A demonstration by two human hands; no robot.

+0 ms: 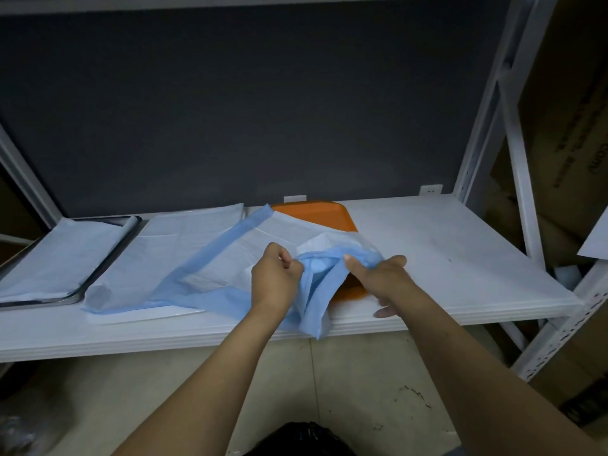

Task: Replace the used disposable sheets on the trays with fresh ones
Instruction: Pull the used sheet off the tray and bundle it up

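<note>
sheet — bunched between left grip, right grip

Only print in view: cardboard box at far right, behind white rack post. Dark lettering runs sideways down box face, turned about a quarter from upright. One fragment readable: "com)", closing bracket at end, near right edge of picture. Smaller line of characters left of it, lower on same face: too blurred to read. More dark marks higher on face: smeared, illegible. No brand or number made out.
</note>
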